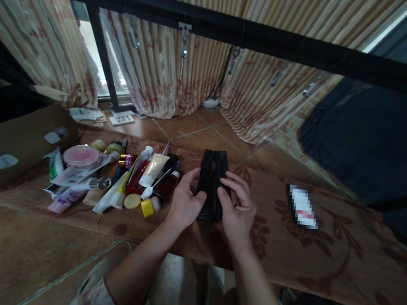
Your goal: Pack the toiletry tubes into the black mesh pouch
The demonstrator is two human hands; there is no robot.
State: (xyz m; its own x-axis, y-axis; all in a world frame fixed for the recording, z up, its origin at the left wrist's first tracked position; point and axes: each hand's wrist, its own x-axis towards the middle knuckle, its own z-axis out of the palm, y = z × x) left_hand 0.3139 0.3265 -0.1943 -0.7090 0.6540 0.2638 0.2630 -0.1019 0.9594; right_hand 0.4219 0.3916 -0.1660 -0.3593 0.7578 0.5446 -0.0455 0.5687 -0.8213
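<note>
A black pouch (205, 206) stands on the cloth in front of me, with a gap running lengthwise along its top. My left hand (188, 202) grips its left side, thumb and fingers pressed on the edge. On the opposite side my right hand (237, 207) pinches the right edge. What lies inside the pouch is too dark to make out. To the left of my left hand is a pile of toiletries, among them a cream tube (154, 169), a dark red bottle (167, 185), a yellow cap (147, 208) and a round pink container (81, 155).
A cardboard box (18, 147) stands at the far left. At the right a phone (303, 206) with a blurred screen lies on the brown patterned cloth (344, 269). A dark metal rail (217, 20) crosses in front of striped curtains (153, 79). Papers (121, 118) lie on the tiled floor behind.
</note>
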